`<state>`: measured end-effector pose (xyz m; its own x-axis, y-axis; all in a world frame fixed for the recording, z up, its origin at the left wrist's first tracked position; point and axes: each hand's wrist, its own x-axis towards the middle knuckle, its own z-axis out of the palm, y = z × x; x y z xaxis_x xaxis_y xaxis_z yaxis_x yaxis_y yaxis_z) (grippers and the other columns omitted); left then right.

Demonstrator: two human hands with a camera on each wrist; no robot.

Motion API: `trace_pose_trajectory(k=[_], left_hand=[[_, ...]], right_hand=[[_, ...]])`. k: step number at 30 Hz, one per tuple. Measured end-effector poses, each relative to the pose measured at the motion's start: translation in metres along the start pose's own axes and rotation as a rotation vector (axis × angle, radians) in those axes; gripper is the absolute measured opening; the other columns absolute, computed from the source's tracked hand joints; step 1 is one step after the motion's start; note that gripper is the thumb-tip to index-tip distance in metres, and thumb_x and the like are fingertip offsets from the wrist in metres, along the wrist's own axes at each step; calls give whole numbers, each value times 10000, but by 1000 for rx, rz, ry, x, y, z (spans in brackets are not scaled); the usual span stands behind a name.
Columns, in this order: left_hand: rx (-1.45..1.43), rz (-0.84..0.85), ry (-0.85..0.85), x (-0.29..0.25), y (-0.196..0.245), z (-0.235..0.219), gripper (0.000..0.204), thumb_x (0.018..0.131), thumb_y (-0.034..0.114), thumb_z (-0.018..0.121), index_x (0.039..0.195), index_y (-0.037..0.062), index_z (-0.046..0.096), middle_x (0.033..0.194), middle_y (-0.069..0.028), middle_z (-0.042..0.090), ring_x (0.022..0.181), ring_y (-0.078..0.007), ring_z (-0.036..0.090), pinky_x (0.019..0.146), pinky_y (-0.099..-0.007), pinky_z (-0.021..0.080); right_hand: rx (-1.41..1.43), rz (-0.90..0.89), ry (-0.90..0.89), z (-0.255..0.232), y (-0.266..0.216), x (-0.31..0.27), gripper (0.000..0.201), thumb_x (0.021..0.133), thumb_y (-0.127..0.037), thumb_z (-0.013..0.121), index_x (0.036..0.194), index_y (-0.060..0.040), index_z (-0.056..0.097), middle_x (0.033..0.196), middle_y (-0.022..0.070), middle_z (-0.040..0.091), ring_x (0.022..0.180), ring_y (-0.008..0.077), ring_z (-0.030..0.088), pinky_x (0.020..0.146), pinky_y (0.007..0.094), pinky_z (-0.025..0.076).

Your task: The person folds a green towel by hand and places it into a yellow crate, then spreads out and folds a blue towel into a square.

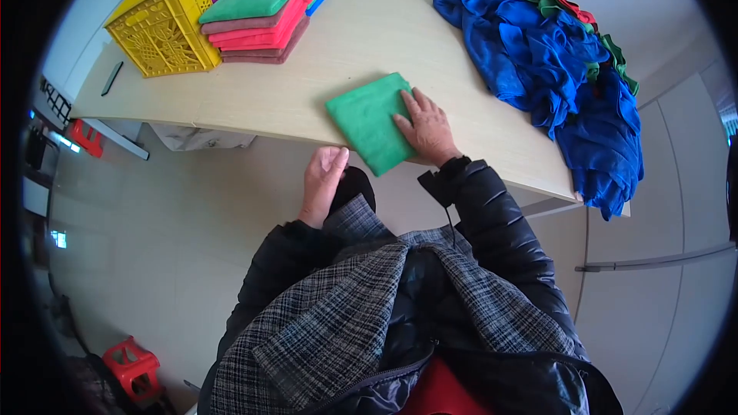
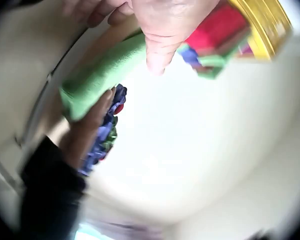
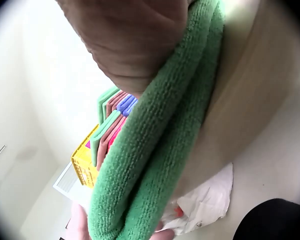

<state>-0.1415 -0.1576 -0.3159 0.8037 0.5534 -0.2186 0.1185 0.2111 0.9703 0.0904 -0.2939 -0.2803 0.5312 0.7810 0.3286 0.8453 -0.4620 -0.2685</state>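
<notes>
A folded green towel [image 1: 367, 119] lies at the table's front edge, with its near corner sticking out past the edge. My right hand [image 1: 429, 129] rests on the towel's right side, its fingers spread over the cloth. Close by the towel's left side is my left hand [image 1: 319, 184], thumb extended and fingers loosely bent, with nothing held. In the right wrist view the towel [image 3: 150, 145] shows its thick folded layers edge-on below the right palm [image 3: 135, 45]. The left wrist view has the left thumb [image 2: 159, 50] above the table, apart from the towel [image 2: 102, 75].
On the table [image 1: 384, 15], a yellow crate [image 1: 157, 31] stands at the back left beside stacks of folded towels [image 1: 257, 19]. A loose heap of mostly blue cloths [image 1: 523, 46] hangs over the right edge. Red stools [image 1: 132, 369] stand on the floor at left.
</notes>
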Motion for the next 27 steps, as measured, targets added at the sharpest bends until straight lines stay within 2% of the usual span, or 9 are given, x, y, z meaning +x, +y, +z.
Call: trace_pose_trajectory(k=[1, 4, 8, 12, 13, 15, 21, 25, 27], left_hand=[[4, 12, 6, 2, -1, 1, 503, 1020, 359, 576, 1413, 55, 499, 1485, -126, 487, 1343, -289, 486, 1113, -471, 385], [-957, -178, -286, 0, -1, 10, 553, 1032, 355, 562, 1464, 42, 419, 1473, -120, 486, 1318, -263, 503, 1108, -453, 403], [-944, -193, -225, -1, -23, 1, 607, 1024, 346, 570, 1508, 52, 351, 1490, -137, 467, 1336, -279, 487, 1137, -461, 384], [-945, -197, -158, -28, -2, -18, 574, 1026, 331, 567, 1491, 49, 385, 1481, -139, 481, 1331, -287, 496, 1127, -466, 396], [-938, -197, -153, -32, 9, -25, 574, 1026, 331, 567, 1491, 49, 385, 1481, -139, 481, 1331, -287, 496, 1127, -466, 396], [-831, -212, 9, -42, 37, -45, 552, 1022, 335, 572, 1470, 51, 421, 1458, -143, 509, 1319, -300, 512, 1115, -486, 412], [-908, -30, 48, -24, 158, -101, 459, 1023, 272, 583, 1415, 54, 484, 1423, -145, 549, 1297, -322, 538, 1093, -521, 441], [-741, 222, 69, 37, 239, -139, 438, 1042, 262, 548, 1403, 23, 478, 1423, -162, 546, 1285, -341, 548, 1113, -525, 431], [-640, 264, 149, 60, 289, -125, 453, 1040, 269, 550, 1407, 17, 469, 1420, -167, 547, 1284, -356, 549, 1122, -535, 421]], right_hand=[[25, -39, -11, 0, -7, -3, 619, 999, -459, 505, 1479, -74, 437, 1501, 234, 433, 1376, 406, 420, 1136, 499, 332], [104, -145, -2, 3, -41, -3, 620, 997, -443, 522, 1477, -61, 435, 1498, 247, 430, 1370, 409, 425, 1131, 496, 342], [100, -224, -39, 1, -66, -11, 601, 998, -402, 539, 1473, -48, 436, 1487, 247, 441, 1370, 408, 426, 1131, 487, 348], [326, -201, -70, 2, -46, -19, 555, 992, -331, 563, 1450, -34, 462, 1467, 239, 464, 1361, 398, 438, 1135, 480, 349], [307, -128, 27, 5, -34, -23, 522, 988, -297, 573, 1428, -29, 486, 1454, 228, 479, 1355, 392, 445, 1135, 473, 353], [297, -49, 119, 5, -9, -31, 490, 984, -263, 582, 1406, -24, 509, 1441, 218, 494, 1349, 387, 452, 1135, 467, 357], [83, -36, 209, -6, 16, -50, 405, 943, -211, 622, 1288, -2, 582, 1370, 177, 564, 1333, 363, 475, 1124, 455, 373], [49, -6, 188, -10, 10, -47, 400, 919, -189, 628, 1269, 1, 589, 1357, 171, 575, 1330, 356, 479, 1121, 458, 374], [55, 13, 184, -12, 8, -47, 404, 913, -187, 627, 1269, 1, 589, 1358, 171, 575, 1331, 355, 479, 1121, 459, 373]])
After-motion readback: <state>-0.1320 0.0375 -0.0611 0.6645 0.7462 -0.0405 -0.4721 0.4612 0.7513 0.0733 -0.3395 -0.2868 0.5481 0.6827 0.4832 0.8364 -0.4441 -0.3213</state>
